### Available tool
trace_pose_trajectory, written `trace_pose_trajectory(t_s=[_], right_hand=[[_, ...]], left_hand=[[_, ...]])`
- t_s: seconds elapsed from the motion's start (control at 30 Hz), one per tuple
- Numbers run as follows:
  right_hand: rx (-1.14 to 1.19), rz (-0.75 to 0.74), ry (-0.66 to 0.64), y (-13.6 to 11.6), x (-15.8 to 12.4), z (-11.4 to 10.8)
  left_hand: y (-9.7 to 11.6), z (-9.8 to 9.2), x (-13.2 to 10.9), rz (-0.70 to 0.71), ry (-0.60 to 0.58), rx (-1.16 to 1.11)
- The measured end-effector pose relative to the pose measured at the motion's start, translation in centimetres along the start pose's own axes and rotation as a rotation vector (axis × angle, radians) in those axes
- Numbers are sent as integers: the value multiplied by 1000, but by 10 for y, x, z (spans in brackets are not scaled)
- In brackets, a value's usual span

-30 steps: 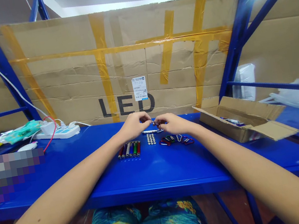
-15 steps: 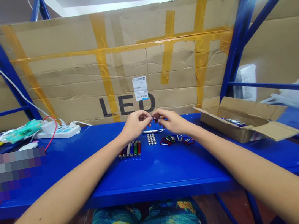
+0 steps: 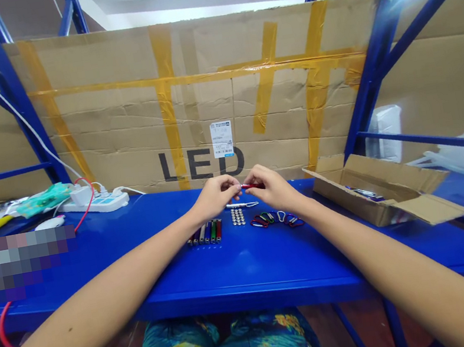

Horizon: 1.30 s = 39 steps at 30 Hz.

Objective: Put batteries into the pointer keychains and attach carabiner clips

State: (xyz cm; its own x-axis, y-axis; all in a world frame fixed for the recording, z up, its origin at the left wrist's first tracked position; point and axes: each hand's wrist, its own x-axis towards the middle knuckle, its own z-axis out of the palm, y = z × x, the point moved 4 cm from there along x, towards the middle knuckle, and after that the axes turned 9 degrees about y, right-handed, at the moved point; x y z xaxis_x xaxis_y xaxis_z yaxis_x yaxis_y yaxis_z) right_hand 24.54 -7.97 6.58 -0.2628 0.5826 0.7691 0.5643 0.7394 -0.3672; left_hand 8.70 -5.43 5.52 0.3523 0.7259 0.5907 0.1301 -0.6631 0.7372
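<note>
My right hand [image 3: 271, 186] is closed around a slim red penlight tube [image 3: 251, 185], held sideways above the table. At the tube's left end, the fingers of my left hand [image 3: 218, 196] are pinched together; what they hold, if anything, is too small to tell. Just below my hands lies a silver penlight [image 3: 241, 205] with a clip at its right end. Silver button cells [image 3: 238, 216] sit in neat rows below it. Several coloured penlight tubes [image 3: 205, 233] lie side by side to the left, and several small carabiners [image 3: 276, 219] are spread to the right.
An open cardboard box [image 3: 347, 192] with metallic items inside stands at the right. A white power strip [image 3: 102, 203] with plugs and cables is at the back left, near a teal plastic packet [image 3: 45, 199]. Taped cardboard [image 3: 125, 126] closes off the back of the blue table [image 3: 248, 266].
The red tube now shows between my hands, where only a small dark piece was visible. My right hand has turned slightly, and the whole view has shifted a little.
</note>
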Motion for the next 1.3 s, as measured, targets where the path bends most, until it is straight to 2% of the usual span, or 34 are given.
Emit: trace_pose_trajectory(t_s=[0.27, 0.43, 0.57, 0.73, 1.07, 1.17, 1.3], right_hand=[[1, -71, -85, -2, -1, 2], [15, -15, -95, -4, -2, 5], [92, 42, -35, -4, -3, 5], [38, -33, 10, -4, -2, 3], [-43, -179, -45, -12, -2, 0], [-67, -141, -51, -12, -2, 1], [-9, -14, -74, -12, -2, 1]], left_hand=[[6, 2, -5, 40, -4, 80], [6, 2, -3, 85, -3, 81], [6, 0, -2, 86, -18, 109], [7, 0, -2, 64, -45, 56], [8, 0, -4, 115, -16, 111], [12, 0, -6, 174, 4, 181], [19, -1, -6, 254, 18, 260]])
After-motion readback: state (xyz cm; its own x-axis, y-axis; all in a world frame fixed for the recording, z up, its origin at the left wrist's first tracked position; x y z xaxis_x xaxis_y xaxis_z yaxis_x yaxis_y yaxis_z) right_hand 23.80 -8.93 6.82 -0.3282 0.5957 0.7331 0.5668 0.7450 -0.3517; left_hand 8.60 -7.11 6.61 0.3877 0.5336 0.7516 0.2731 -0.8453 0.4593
